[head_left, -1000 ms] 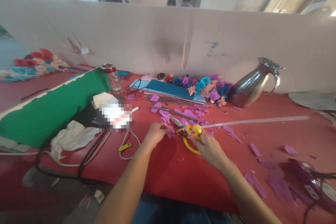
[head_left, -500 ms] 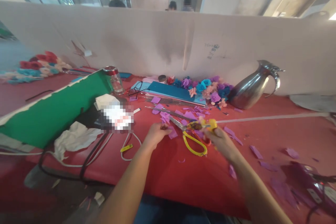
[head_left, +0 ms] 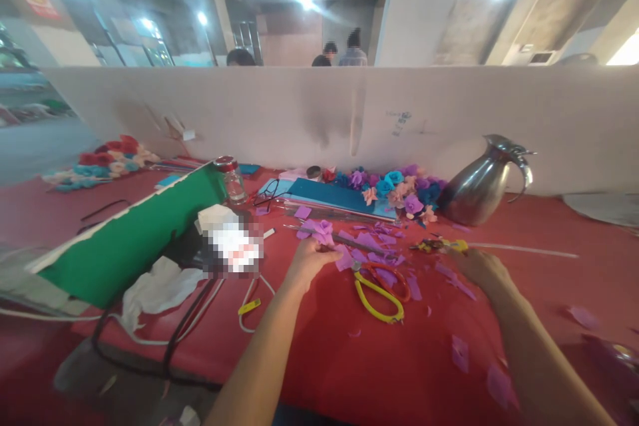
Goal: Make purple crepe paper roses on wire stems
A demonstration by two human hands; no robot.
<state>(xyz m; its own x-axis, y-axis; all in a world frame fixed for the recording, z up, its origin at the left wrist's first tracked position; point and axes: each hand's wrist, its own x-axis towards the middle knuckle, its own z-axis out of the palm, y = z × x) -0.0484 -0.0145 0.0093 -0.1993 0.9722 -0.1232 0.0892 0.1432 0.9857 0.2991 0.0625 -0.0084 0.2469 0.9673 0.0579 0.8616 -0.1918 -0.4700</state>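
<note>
My left hand (head_left: 310, 258) is closed round a small purple paper flower (head_left: 323, 231), held just above the red table (head_left: 349, 359). My right hand (head_left: 480, 267) is out to the right, its fingers closed on the handle of a yellow glue gun (head_left: 442, 245) that rests low on the table. A long clear glue stick (head_left: 524, 251) trails from the gun to the right. Yellow and orange handled scissors (head_left: 380, 289) lie between my hands among purple paper scraps (head_left: 369, 239).
A steel jug (head_left: 482, 180) stands at the back right beside a pile of paper flowers (head_left: 394, 183) and teal sheets (head_left: 339, 194). At the left are a green sheet (head_left: 130, 239), a glass jar (head_left: 232, 180), a white cloth (head_left: 154, 286) and cables (head_left: 174, 339). A white partition (head_left: 299, 113) closes the back.
My right hand carried the glue gun away from the flower to the right and lowered it. My left hand kept the flower and raised it slightly. The view tilted upward.
</note>
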